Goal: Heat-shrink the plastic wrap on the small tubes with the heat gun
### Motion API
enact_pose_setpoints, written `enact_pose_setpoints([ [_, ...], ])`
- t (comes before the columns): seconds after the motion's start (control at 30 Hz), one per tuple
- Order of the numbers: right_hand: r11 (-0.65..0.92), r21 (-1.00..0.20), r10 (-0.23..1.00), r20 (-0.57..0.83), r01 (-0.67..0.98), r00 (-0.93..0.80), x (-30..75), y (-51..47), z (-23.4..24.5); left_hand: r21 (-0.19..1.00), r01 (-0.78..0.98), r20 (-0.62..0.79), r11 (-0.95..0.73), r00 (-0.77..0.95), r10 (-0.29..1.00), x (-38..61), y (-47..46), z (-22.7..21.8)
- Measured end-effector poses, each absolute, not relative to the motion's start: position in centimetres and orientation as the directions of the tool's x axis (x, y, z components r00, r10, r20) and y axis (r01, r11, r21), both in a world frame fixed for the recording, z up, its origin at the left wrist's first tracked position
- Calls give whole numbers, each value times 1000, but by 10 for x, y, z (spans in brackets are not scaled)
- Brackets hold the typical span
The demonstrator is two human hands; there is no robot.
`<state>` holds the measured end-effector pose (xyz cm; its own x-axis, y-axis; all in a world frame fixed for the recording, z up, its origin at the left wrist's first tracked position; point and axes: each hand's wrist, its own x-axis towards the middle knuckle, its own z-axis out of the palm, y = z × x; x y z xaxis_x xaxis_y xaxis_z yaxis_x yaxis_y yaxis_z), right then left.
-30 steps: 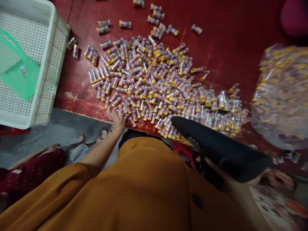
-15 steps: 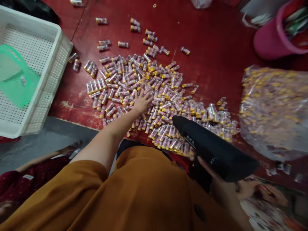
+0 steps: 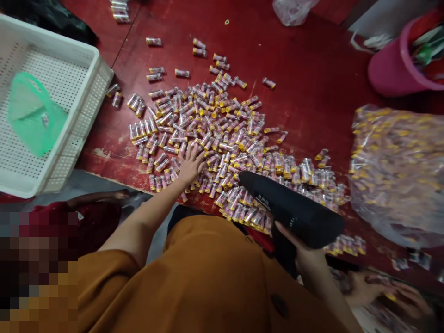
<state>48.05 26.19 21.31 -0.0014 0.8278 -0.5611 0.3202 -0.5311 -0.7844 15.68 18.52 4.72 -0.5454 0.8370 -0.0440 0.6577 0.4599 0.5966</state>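
Observation:
A wide heap of small clear tubes (image 3: pixel 222 125) with yellow ends and pinkish labels lies on the red table (image 3: pixel 312 69). My left hand (image 3: pixel 191 164) rests on the near left part of the heap, palm down, fingers spread over several tubes. In my right hand (image 3: pixel 301 249) is a black hair dryer (image 3: pixel 291 208), gripped by its handle. Its nozzle points left, low over the right-hand part of the heap. The handle is partly hidden by the hand and my orange-brown top.
A white perforated crate (image 3: pixel 74 120) holding a green plastic item (image 3: pixel 34 115) stands left. To the right are a large clear bag of tubes (image 3: pixel 395 171) and a pink bucket (image 3: pixel 388 64). A co-worker's hands (image 3: pixel 364 289) handle tubes lower right; another person (image 3: pixel 100 222) is lower left.
My left hand has moved left and nearer to me over the tubes. The hair dryer has shifted left. A row of tubes shows now below the dryer's rear end.

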Motion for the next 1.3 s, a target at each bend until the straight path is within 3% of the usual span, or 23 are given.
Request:
enact_pose_setpoints([
  [0.17, -557, -791, 819, -573, 252, 14, 445, 270, 223, 609, 342, -16, 715, -897, 442, 156, 129, 41],
  [0.27, -599, -777, 797, -601, 194, 53, 423, 273, 232, 611, 186, -30, 770, -966, 257, 146, 96, 35],
  [0.37, -532, -827, 846, -528, 184, 72, 408, 271, 233, 615, 119, -32, 780, -984, 176, 134, 71, 28],
  [0.47, -493, -850, 870, -484, 188, 94, 402, 269, 233, 634, 102, -27, 766, -988, 154, 128, 57, 20],
  [0.57, -557, -805, 828, -557, 205, 59, 394, 268, 235, 674, 122, -57, 729, -975, 217, 129, 54, 13],
  [0.67, -540, -828, 841, -538, 152, 62, 382, 267, 236, 683, 154, -77, 714, -957, 280, 133, 54, 10],
  [0.87, -519, -826, 835, -545, 219, -78, 371, 260, 233, 692, 154, -111, 706, -943, 315, 130, 55, 10],
  [1.03, -478, -854, 876, -479, 202, 49, 385, 259, 235, 755, 134, -36, 641, -969, 245, 116, 58, 14],
  [1.17, -587, -768, 794, -608, 257, 0, 387, 257, 237, 741, 99, -35, 664, -982, 186, 103, 60, 19],
  [1.3, -613, -765, 771, -633, 195, -59, 364, 256, 231, 727, 49, -52, 685, -991, 127, 97, 65, 20],
])
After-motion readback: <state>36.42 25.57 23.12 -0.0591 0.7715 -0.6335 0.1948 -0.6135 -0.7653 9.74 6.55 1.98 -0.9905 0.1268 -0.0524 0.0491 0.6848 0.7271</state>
